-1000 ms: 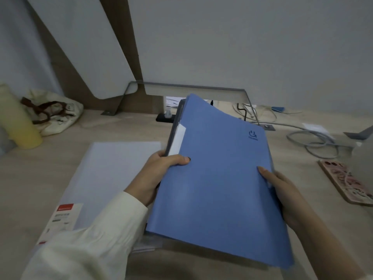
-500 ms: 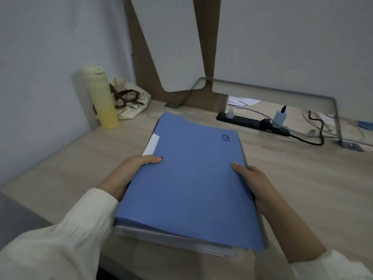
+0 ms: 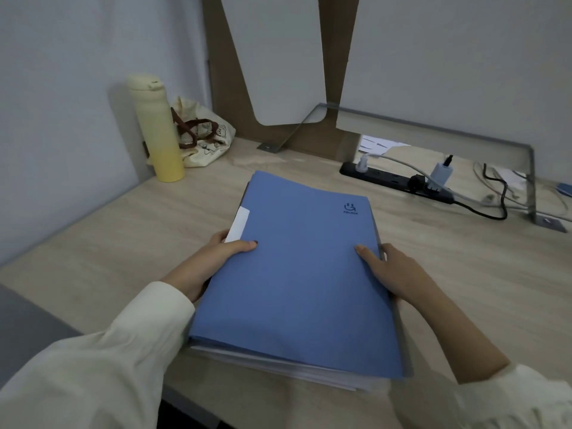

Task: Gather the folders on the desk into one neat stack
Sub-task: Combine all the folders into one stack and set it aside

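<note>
- While both hands clamp the pile, keep the surface [image 3: 433,274] as the reference: lower the whole load flat onto bare wood, well clear of the power strip [image 3: 399,181] behind and to the right, and the yellow bottle [image 3: 156,131] at the back left.
- Stack of folders [image 3: 278,363] sits low over the near middle of the surface, near edge overhanging toward the body; cannot tell whether fully resting yet. Slide away from the edge before letting go.
- Blue folder [image 3: 297,274] on top, square enough; lower sheets peek out pale along the near edge, so tap that edge flush.
- Left hand [image 3: 213,261] grips the left edge: thumb pressed on the cover, fingers curled under and hidden. Keep thumb light to avoid creasing.
- Right hand [image 3: 393,274] lies along the right edge, fingers together, flat against the cover and side. Press inward to even both sides.
- White tab [image 3: 237,225] juts at the left edge; avoid bending it.
</note>
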Available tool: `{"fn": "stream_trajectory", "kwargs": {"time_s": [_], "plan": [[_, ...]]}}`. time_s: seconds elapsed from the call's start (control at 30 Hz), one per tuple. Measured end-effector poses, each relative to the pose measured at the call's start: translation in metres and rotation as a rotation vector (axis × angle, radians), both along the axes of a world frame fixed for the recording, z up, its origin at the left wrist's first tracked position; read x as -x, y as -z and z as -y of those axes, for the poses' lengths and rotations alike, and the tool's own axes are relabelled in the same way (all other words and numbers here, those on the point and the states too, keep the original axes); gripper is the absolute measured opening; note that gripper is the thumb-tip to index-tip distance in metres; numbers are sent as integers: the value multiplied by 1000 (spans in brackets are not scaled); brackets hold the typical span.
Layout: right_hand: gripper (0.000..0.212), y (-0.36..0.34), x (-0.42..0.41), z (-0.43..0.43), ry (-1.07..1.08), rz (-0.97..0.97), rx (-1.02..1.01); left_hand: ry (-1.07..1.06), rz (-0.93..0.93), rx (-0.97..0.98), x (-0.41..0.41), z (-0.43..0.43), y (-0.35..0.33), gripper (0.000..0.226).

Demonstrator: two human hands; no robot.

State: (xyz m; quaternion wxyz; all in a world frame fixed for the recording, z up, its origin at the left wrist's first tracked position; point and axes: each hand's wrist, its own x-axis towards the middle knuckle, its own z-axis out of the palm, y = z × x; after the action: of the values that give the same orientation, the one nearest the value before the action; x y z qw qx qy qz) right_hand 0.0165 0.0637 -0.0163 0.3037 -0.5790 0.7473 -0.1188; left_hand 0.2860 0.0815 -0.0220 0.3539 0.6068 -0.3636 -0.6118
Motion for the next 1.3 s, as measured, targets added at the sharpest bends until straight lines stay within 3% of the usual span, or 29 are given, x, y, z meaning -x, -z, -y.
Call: {"fn": "stream_trajectory", "kwargs": {"time_s": [0.07, 0.13, 0.2, 0.27, 0.37, 0.47, 0.57, 0.63, 0.73, 0.77, 0.87, 0.97, 1.03, 1.13, 1.2, 1.3], "plan": [[71, -2, 5, -1, -31, -139, -16, 80, 30, 15, -3, -1, -3, 49], [66, -2, 10, -4, 15, -9, -58, 110, 73, 8, -5, -3, -8, 25], [58, 0, 13, -9, 102, 261, -138, 101, 133, -37, -10, -2, -8, 29], [53, 2, 13, -15, 118, 393, -179, 113, 198, -75, -13, -2, -8, 46], [57, 5, 9, -17, 123, 399, -180, 87, 219, -128, -13, 0, -12, 50], [61, 4, 6, -16, 145, 408, -185, 70, 127, -134, -10, 2, -11, 57], [57, 3, 7, -18, 149, 429, -189, 89, -11, -64, -4, -3, -8, 33], [54, 2, 8, -20, 153, 439, -184, 113, 12, -54, 5, -8, -6, 16], [53, 4, 10, -23, 144, 465, -170, 79, 58, 35, 10, -19, 2, 12], [54, 5, 11, -24, 134, 478, -162, 11, 41, 84, 14, -21, 1, 15], [62, 11, 19, -26, 104, 585, -105, -163, -50, 258, 19, -29, 5, 80], [72, 14, 22, -25, 132, 779, -82, -224, -57, 427, 26, -41, 3, 105], [64, 11, 21, -23, 140, 886, -95, -207, -55, 504, 30, -42, -2, 105], [51, -5, 20, -23, 124, 955, 10, -201, -54, 626, 31, -46, -9, 67], [68, -16, 22, -23, 80, 992, 167, -199, -45, 694, 31, -45, -15, 52], [85, -29, 22, -21, 3, 1058, 359, -157, -20, 772, 25, -33, -24, 64]]}}
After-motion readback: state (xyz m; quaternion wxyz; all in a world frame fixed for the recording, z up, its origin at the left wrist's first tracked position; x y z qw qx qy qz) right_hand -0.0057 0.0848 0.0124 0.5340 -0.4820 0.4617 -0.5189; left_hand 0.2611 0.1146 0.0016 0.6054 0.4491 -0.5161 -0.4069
